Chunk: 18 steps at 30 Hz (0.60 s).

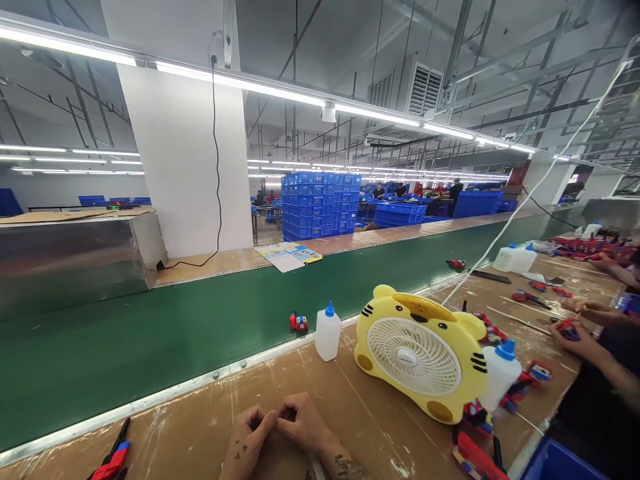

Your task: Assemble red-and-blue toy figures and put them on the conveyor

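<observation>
My left hand (249,440) and my right hand (304,421) meet over the brown-covered bench (200,427), fingertips pinched together. Whatever may be between the fingers is too small or hidden to make out. Beyond them stands a white squeeze bottle (328,335) with a blue nozzle cap. To the right of my hands is a yellow animal-faced fan (367,350) with a round white grille. A red, blue and black toy part (114,460) lies at the lower left, apart from my left hand.
A green conveyor belt (150,340) runs behind the bench, carrying a small red-and-blue toy piece (299,323). A second bottle (500,377) and several toy parts lie right of the fan. At far right, a co-worker's hands (583,340) hold a red part. A white cord (520,203) slants down.
</observation>
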Each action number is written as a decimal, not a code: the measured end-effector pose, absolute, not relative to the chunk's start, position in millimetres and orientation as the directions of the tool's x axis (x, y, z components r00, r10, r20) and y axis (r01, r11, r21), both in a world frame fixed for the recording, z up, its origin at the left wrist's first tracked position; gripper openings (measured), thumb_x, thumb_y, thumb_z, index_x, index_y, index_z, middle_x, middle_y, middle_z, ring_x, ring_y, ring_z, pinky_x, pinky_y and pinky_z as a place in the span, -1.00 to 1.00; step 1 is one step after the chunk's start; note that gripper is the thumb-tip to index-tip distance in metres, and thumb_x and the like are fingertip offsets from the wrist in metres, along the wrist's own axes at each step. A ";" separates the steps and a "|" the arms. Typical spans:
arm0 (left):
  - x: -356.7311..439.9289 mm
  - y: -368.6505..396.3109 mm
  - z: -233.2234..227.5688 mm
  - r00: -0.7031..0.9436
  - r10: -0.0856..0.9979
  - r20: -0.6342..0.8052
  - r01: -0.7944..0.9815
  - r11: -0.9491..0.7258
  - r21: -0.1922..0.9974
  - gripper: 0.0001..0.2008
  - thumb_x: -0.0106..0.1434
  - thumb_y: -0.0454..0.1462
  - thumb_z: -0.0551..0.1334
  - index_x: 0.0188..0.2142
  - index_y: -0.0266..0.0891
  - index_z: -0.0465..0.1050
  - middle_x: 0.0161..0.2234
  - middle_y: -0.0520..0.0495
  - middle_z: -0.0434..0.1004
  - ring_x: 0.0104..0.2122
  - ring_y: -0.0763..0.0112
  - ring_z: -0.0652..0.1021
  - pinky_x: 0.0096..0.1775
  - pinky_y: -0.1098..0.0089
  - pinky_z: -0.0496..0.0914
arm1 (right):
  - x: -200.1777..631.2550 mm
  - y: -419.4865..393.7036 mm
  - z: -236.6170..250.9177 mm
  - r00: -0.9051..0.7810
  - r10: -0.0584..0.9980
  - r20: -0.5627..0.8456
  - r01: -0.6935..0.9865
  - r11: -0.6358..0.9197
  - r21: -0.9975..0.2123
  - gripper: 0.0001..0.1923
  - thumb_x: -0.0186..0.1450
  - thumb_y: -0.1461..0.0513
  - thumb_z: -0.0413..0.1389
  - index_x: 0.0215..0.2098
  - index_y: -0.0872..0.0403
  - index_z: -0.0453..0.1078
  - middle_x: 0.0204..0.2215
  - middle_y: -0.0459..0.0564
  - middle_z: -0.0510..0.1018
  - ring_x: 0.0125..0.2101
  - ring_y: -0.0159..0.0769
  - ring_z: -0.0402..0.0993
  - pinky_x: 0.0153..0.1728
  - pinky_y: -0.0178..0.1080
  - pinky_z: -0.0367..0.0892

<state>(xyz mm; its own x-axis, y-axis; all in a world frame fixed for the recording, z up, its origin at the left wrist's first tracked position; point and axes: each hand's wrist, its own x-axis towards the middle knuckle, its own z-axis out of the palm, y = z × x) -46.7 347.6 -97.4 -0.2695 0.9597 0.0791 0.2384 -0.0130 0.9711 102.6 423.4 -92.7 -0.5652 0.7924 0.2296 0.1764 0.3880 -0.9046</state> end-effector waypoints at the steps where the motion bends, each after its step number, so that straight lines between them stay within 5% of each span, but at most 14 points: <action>1: -46.9 347.6 -98.4 -0.273 0.959 0.081 0.228 -0.017 0.974 -0.41 0.08 0.24 0.24 -0.61 -0.22 0.19 -0.57 0.06 0.16 -0.49 0.43 0.22 -0.43 0.42 0.12 | 102.7 423.2 -93.1 -0.568 0.792 0.224 0.176 0.383 -0.907 -0.66 0.08 0.06 0.30 -0.62 0.18 0.46 -0.70 -0.15 0.34 -0.61 -0.47 0.18 -0.57 -0.39 0.04; 18: -43.9 346.2 -90.5 -0.156 0.981 0.113 0.210 -0.079 0.974 -0.48 0.19 0.17 0.21 -0.45 -0.27 0.49 -0.46 -0.05 0.42 -0.39 0.32 0.39 -0.34 0.43 0.28 | 103.2 422.3 -91.4 -0.591 0.776 0.219 0.191 0.398 -0.897 -0.78 0.10 0.17 0.25 -0.61 0.15 0.47 -0.69 -0.18 0.35 -0.60 -0.47 0.19 -0.57 -0.40 0.05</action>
